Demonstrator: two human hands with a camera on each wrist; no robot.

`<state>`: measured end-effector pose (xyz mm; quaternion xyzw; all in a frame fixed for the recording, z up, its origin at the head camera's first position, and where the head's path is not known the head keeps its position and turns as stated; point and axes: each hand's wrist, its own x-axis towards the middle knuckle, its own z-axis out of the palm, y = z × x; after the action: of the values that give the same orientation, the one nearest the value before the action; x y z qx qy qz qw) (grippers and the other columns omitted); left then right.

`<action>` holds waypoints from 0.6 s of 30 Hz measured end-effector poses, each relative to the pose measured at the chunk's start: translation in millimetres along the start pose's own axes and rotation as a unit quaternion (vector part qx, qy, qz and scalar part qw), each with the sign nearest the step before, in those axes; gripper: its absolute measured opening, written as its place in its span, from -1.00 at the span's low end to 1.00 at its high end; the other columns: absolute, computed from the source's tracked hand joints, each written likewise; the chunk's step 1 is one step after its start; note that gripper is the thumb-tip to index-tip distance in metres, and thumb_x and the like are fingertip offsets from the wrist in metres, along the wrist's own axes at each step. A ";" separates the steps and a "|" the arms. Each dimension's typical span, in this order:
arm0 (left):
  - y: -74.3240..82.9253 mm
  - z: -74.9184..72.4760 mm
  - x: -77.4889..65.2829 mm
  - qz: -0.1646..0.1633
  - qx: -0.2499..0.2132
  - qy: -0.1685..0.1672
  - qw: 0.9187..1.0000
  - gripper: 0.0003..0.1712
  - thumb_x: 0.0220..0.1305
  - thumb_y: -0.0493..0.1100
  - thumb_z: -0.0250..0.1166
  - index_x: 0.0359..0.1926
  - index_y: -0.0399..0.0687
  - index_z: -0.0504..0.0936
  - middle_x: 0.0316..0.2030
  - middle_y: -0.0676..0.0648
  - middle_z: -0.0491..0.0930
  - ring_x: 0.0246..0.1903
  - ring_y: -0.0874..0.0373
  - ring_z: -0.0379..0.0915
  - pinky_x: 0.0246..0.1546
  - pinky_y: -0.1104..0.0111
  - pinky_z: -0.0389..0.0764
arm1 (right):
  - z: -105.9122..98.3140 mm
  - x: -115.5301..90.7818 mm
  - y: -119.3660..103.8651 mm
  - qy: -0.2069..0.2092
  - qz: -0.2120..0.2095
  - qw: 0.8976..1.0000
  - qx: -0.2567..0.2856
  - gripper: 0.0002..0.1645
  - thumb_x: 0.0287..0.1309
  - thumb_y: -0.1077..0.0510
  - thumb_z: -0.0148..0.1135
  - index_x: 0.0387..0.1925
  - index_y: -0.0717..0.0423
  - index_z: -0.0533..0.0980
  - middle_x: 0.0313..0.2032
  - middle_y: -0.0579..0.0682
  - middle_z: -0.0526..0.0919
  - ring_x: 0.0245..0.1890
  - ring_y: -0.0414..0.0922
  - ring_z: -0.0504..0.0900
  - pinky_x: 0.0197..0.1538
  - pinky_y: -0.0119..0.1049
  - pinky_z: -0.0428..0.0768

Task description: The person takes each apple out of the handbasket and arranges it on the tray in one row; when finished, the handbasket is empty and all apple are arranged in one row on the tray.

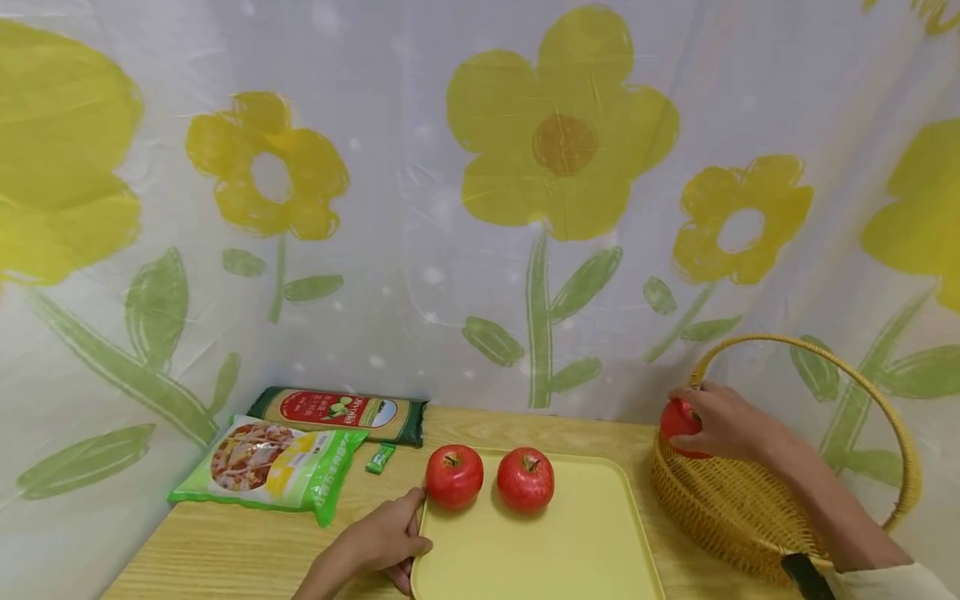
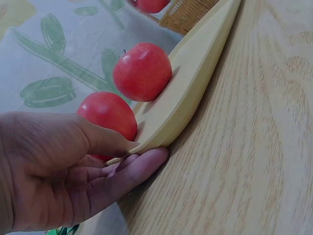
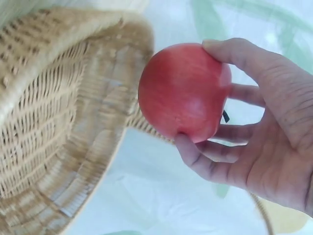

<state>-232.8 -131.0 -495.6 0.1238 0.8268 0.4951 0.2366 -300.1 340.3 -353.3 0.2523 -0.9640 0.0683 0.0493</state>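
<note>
A red apple (image 3: 183, 93) is gripped in my right hand (image 1: 731, 423), thumb on one side and fingers round the other. That hand is over the far rim of a wicker basket (image 1: 731, 508), below its arched handle. At the left edge of a yellow tray (image 1: 555, 558), my left hand (image 1: 382, 537) pinches the rim between thumb and fingers, as the left wrist view shows. Two more red apples, a left apple (image 1: 454, 477) and a right apple (image 1: 526, 480), sit side by side near the tray's far edge. The left one is close to my left fingertips.
Left of the tray lie a green-and-white food bag (image 1: 270, 462), a dark green and tan packet (image 1: 341, 414) and a small green sachet (image 1: 380, 458) on the wooden table (image 1: 202, 554). A flower-printed curtain (image 1: 405, 250) hangs behind. A dark object (image 1: 807, 577) touches the basket's near side.
</note>
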 end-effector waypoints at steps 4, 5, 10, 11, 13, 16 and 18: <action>1.1 -0.8 -1.8 -0.003 0.001 -0.001 1.000 -0.27 0.36 -0.35 0.34 0.42 -0.46 0.21 -0.43 -0.16 0.53 -0.68 0.16 0.60 -0.66 0.29 0.74 | -2.0 4.3 -19.3 -0.010 -0.005 1.000 0.004 -0.32 0.04 -0.02 0.58 0.13 0.24 0.59 -0.19 0.14 0.66 -0.29 -0.10 0.59 -0.36 -0.37 0.58; 1.2 -0.8 -2.2 -0.004 0.000 -0.003 1.000 -0.27 0.36 -0.35 0.34 0.42 -0.46 0.21 -0.43 -0.17 0.53 -0.68 0.16 0.60 -0.66 0.29 0.74 | -2.7 5.1 -24.0 -0.014 -0.005 1.000 0.007 -0.31 0.04 -0.03 0.58 0.15 0.23 0.59 -0.18 0.14 0.66 -0.28 -0.10 0.59 -0.35 -0.36 0.60; 1.3 -0.5 -3.8 0.003 -0.008 -0.004 1.000 -0.33 0.35 -0.36 0.34 0.36 -0.45 0.25 -0.43 -0.17 0.53 -0.69 0.18 0.59 -0.66 0.30 0.74 | -6.5 10.6 -44.9 -0.041 -0.007 0.998 0.038 -0.28 0.12 -0.08 0.55 0.23 0.18 0.57 -0.05 0.15 0.67 -0.16 -0.08 0.62 -0.28 -0.34 0.62; 1.3 -0.5 -4.0 0.006 -0.011 -0.004 1.000 -0.33 0.35 -0.36 0.33 0.36 -0.46 0.25 -0.43 -0.17 0.52 -0.68 0.18 0.58 -0.66 0.29 0.74 | -6.5 12.1 -48.5 -0.048 -0.009 0.998 0.047 -0.28 0.14 -0.08 0.54 0.24 0.17 0.56 -0.02 0.15 0.68 -0.14 -0.08 0.62 -0.27 -0.36 0.63; 1.7 -0.9 -4.2 0.010 -0.012 -0.003 1.000 -0.33 0.35 -0.37 0.33 0.36 -0.47 0.24 -0.43 -0.17 0.52 -0.68 0.18 0.58 -0.66 0.30 0.74 | -4.6 15.3 -54.5 -0.057 -0.023 0.996 0.061 -0.28 0.15 -0.08 0.53 0.25 0.19 0.56 -0.02 0.13 0.69 -0.13 -0.10 0.62 -0.26 -0.39 0.62; 1.8 -1.2 -3.1 0.009 -0.014 -0.003 1.000 -0.32 0.35 -0.37 0.33 0.37 -0.46 0.24 -0.42 -0.17 0.52 -0.68 0.19 0.58 -0.66 0.30 0.74 | 2.5 19.2 -61.9 -0.067 -0.038 0.995 0.069 -0.29 0.13 -0.05 0.55 0.24 0.19 0.56 -0.05 0.10 0.69 -0.16 -0.15 0.61 -0.27 -0.43 0.62; 1.4 -1.1 -1.6 0.005 -0.009 -0.002 1.000 -0.30 0.34 -0.36 0.34 0.39 -0.45 0.23 -0.41 -0.17 0.52 -0.67 0.18 0.59 -0.65 0.31 0.75 | 8.5 20.8 -65.8 -0.071 -0.041 0.994 0.069 -0.28 0.11 -0.03 0.56 0.23 0.19 0.57 -0.09 0.08 0.68 -0.20 -0.18 0.61 -0.28 -0.44 0.62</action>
<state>-232.1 -131.8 -493.6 0.1266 0.8210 0.5038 0.2370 -286.1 272.2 -352.0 0.2986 -0.9469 0.1142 -0.0339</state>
